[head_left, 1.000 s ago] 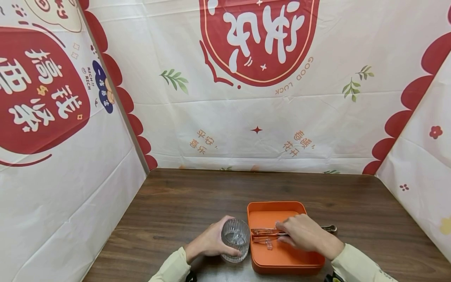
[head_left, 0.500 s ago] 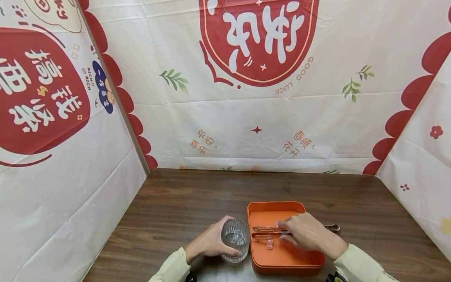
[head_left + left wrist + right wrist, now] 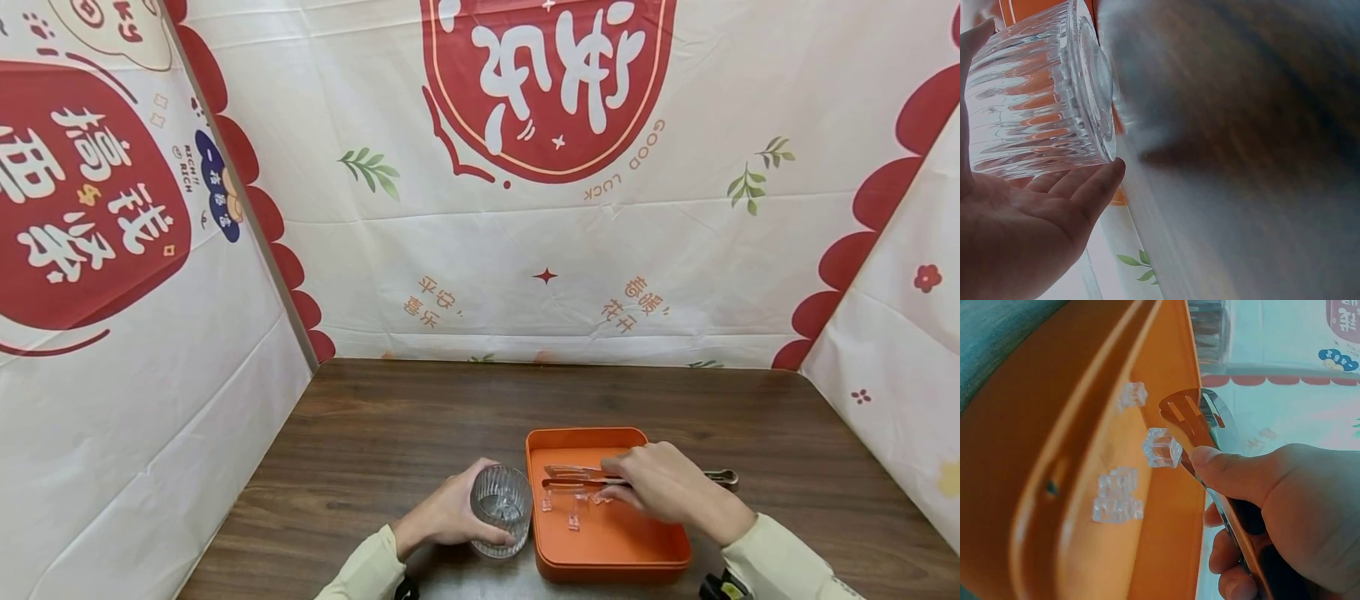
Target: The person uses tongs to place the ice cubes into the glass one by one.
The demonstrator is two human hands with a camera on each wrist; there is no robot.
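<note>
A clear ribbed glass [image 3: 504,533] stands on the table against the left side of an orange tray [image 3: 600,550]. My left hand [image 3: 447,510] grips it, thumb and fingers on either side; the left wrist view shows the glass [image 3: 1029,94] between them. My right hand [image 3: 666,490] holds metal tongs [image 3: 576,481], thumb on top, over the tray. Their slotted tips [image 3: 1186,412] are apart in the right wrist view. Several clear, ice-like cubes lie in the tray, with one cube [image 3: 1162,448] close beside the tips and a stacked-looking pair [image 3: 1117,495] nearer the rim.
The brown wooden table [image 3: 420,408] extends behind and to both sides of the tray. A white printed cloth [image 3: 480,250] encloses its back and sides. The tray's raised wall [image 3: 1041,487] stands between the wrist camera and the cubes.
My right hand and the tongs have shifted right and slightly away from me. More cubes show in the tray, lying apart. The left hand and the glass have stayed put.
</note>
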